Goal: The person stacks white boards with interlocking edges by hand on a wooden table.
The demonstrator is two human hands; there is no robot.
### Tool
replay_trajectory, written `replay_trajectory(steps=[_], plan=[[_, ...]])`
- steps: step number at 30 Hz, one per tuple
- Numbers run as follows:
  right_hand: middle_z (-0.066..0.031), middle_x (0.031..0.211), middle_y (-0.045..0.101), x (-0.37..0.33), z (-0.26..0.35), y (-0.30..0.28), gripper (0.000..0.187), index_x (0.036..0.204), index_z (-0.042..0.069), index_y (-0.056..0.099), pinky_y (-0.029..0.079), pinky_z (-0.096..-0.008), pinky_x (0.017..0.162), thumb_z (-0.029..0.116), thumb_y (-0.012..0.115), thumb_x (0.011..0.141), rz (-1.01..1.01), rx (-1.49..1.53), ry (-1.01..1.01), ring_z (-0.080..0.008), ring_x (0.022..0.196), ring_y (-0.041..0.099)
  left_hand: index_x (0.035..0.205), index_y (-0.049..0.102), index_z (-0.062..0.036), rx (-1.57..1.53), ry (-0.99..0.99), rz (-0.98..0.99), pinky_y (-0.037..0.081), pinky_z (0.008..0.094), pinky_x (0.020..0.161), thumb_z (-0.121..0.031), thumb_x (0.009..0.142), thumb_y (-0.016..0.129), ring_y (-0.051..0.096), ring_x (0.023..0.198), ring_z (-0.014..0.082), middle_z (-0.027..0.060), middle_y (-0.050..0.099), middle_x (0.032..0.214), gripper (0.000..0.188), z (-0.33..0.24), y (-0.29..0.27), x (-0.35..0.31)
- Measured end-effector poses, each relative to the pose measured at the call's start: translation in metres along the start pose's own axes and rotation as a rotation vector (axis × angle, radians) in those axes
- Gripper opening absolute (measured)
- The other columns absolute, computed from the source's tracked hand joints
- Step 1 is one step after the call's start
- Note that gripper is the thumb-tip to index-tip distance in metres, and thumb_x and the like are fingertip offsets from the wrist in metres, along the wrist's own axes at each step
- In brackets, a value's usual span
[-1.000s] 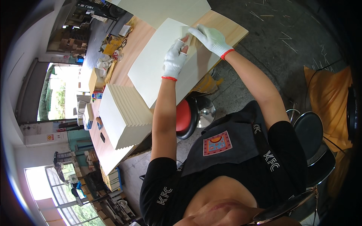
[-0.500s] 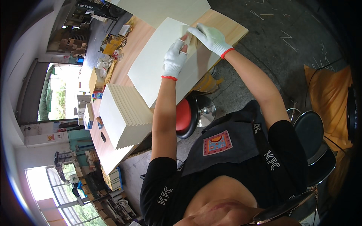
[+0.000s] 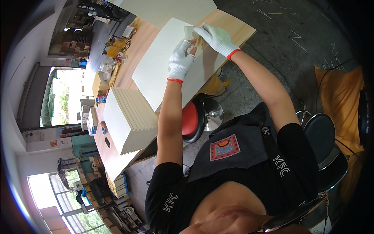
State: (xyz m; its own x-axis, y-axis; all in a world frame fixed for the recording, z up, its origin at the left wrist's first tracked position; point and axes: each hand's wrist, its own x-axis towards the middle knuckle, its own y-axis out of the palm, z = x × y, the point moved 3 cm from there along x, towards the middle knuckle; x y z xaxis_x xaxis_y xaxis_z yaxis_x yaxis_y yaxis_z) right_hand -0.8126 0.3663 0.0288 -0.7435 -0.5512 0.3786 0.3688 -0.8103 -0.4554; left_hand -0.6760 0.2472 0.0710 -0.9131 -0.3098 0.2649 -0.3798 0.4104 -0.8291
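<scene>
A large cream sheet [image 3: 163, 66] lies flat on the long wooden table [image 3: 233, 27]. Both my hands wear white knit gloves with red cuffs. My left hand [image 3: 180, 61] rests on the sheet near its far right corner, fingertips pinching a small pale piece [image 3: 191, 34]. My right hand [image 3: 216, 38] comes in from the right and grips the same piece from the other side. What lies under the piece is hidden by my fingers.
A fanned stack of cream boards [image 3: 128, 117] sits on the table to the left. Another cream sheet [image 3: 171, 9] lies at the far end. Small clutter [image 3: 115, 46] lines the table's far side. A red stool [image 3: 190, 121] stands under the table, with a black chair [image 3: 323, 136] and orange cloth [image 3: 343, 93] at right.
Both hands stay at the same corner of the sheet; only the fingers have shifted slightly on the small piece.
</scene>
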Motion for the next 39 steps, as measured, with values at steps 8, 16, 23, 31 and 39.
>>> replay_trajectory(steps=[8, 16, 23, 31, 39], plan=[[-0.0137, 0.076, 0.065, -0.001, -0.006, 0.004, 0.051, 0.099, 0.009, 0.061, 0.049, -0.0441, 0.069, 0.058, 0.045, 0.099, -0.117, -0.022, -0.041, -0.0347, 0.075, 0.064, 0.122, 0.065, -0.0164, -0.003, 0.046, 0.035, 0.053, 0.0369, 0.08, -0.013, 0.093, 0.06, 0.066, 0.089, 0.0273, 0.0099, 0.068, 0.105, 0.03, 0.003, 0.003, 0.003], [-0.0143, 0.077, 0.065, -0.002, 0.008, -0.006, 0.05, 0.095, 0.009, 0.06, 0.048, -0.0449, 0.068, 0.056, 0.045, 0.099, 0.064, 0.005, 0.086, -0.0355, 0.076, 0.064, 0.115, 0.068, -0.014, -0.062, -0.037, -0.04, 0.052, 0.0374, 0.082, -0.017, 0.091, 0.065, 0.064, 0.095, 0.0272, 0.0095, 0.068, 0.105, 0.025, 0.01, 0.004, 0.002], [-0.015, 0.078, 0.065, -0.002, -0.003, 0.0, 0.047, 0.097, 0.01, 0.06, 0.048, -0.0462, 0.069, 0.054, 0.046, 0.1, -0.05, 0.002, 0.049, -0.0364, 0.078, 0.064, 0.115, 0.067, -0.0157, 0.075, 0.025, 0.028, 0.051, 0.0386, 0.084, -0.022, 0.087, 0.071, 0.064, 0.099, 0.0281, 0.0095, 0.068, 0.108, 0.029, -0.007, 0.001, 0.0], [-0.0146, 0.082, 0.066, -0.002, -0.002, -0.002, 0.053, 0.097, 0.008, 0.059, 0.048, -0.046, 0.071, 0.059, 0.046, 0.098, -0.07, 0.035, 0.049, -0.0351, 0.079, 0.065, 0.119, 0.066, -0.0199, 0.107, 0.067, -0.026, 0.052, 0.0401, 0.085, -0.023, 0.086, 0.072, 0.064, 0.098, 0.0283, 0.0089, 0.068, 0.109, 0.034, 0.003, 0.005, 0.002], [-0.0121, 0.09, 0.069, -0.002, -0.008, -0.026, 0.05, 0.099, 0.01, 0.062, 0.052, -0.0433, 0.075, 0.058, 0.05, 0.096, 0.198, -0.462, 0.014, -0.0319, 0.086, 0.068, 0.126, 0.066, -0.0198, -0.023, -0.027, -0.072, 0.053, 0.038, 0.078, -0.014, 0.095, 0.058, 0.066, 0.085, 0.0282, 0.0121, 0.067, 0.101, 0.033, 0.013, 0.006, 0.0]])
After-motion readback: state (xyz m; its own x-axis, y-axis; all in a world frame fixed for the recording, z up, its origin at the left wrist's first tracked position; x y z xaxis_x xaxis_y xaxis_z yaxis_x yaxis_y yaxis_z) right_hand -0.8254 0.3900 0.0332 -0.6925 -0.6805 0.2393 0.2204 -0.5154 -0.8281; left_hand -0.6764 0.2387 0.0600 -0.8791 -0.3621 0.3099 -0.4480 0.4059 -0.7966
